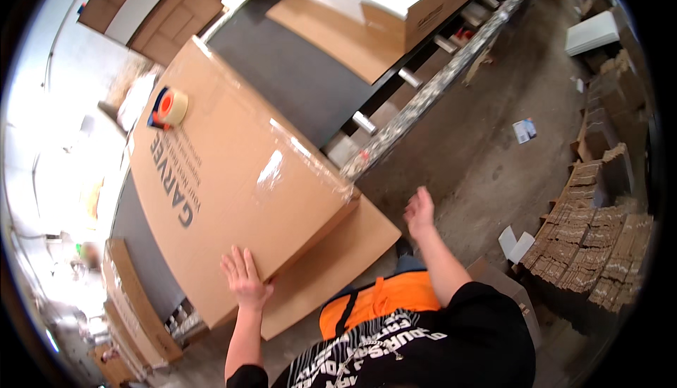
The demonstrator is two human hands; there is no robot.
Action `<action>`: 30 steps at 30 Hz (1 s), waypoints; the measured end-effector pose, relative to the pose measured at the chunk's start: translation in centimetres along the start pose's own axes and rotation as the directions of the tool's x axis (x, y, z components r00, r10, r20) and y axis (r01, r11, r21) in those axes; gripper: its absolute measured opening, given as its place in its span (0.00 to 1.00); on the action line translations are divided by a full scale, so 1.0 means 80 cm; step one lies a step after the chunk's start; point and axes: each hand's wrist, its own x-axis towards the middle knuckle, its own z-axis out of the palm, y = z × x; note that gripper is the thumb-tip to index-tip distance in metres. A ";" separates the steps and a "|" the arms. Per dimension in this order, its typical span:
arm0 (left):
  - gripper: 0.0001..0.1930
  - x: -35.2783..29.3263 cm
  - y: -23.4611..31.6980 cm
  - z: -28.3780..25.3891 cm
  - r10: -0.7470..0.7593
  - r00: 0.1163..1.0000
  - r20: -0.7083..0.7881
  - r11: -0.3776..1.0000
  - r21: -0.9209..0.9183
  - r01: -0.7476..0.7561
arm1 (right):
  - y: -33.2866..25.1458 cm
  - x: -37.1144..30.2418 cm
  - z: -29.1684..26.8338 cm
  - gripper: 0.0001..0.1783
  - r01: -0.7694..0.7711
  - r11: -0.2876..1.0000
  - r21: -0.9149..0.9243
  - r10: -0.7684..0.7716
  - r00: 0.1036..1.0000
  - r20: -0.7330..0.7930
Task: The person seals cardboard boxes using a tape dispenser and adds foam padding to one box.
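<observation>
Fingers of left hand [245,283] spread flat on big brown box [233,183]; right hand [419,213] apart from it, fingers loosely extended. Tape dispenser [169,108] on box top.

The large flat cardboard box [233,176] is plain brown with black lettering. On its far left part, the round tape roll [181,109] is cream around an orange-red core. Near, a short-sleeved black T-shirt [472,338] bears white print; the fabric apron [384,300] is orange, black-strapped. Right, a long conveyor rail [437,95] is mottled grey and white
</observation>
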 end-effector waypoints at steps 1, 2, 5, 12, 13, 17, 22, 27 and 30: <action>0.58 -0.006 -0.005 -0.004 0.028 0.999 -0.034 0.999 0.017 -0.028 | -0.001 -0.026 0.014 0.50 -0.432 0.810 0.397 0.462 0.887 0.024; 0.58 -0.004 -0.007 -0.004 0.010 0.999 -0.033 0.999 0.031 -0.009 | 0.028 -0.034 0.027 0.53 -0.526 0.779 0.340 0.367 0.824 0.433; 0.56 -0.021 -0.013 -0.010 -0.032 0.999 -0.031 0.999 0.009 0.032 | 0.021 -0.099 0.147 0.52 -0.342 0.892 0.295 0.133 0.823 0.552; 0.57 0.066 0.036 -0.059 0.157 0.955 0.253 0.962 -0.257 -0.090 | 0.028 -0.071 0.221 0.23 -0.263 0.929 0.261 0.233 0.962 0.142; 0.55 0.083 0.039 -0.044 0.216 0.957 0.196 0.965 -0.193 -0.178 | 0.023 -0.057 0.220 0.20 -0.120 0.977 0.178 0.110 0.992 0.065; 0.49 0.075 0.019 -0.023 0.247 0.963 0.104 0.945 -0.248 -0.215 | -0.051 -0.146 0.372 0.28 0.878 0.456 -0.144 -0.835 0.478 0.273; 0.42 0.071 0.022 0.002 0.254 0.967 -0.016 0.875 -0.423 -0.237 | 0.018 -0.132 0.668 0.30 0.921 -0.386 -0.055 -0.495 -0.156 0.855; 0.33 0.074 0.036 0.026 0.180 0.967 -0.182 0.901 -0.364 -0.236 | 0.107 -0.055 0.851 0.36 0.503 -0.860 -0.088 -0.026 0.129 0.991; 0.32 0.071 0.043 0.047 0.161 0.960 -0.227 0.917 -0.325 -0.231 | 0.139 -0.081 0.837 0.33 0.299 -0.954 -0.018 0.098 0.368 0.924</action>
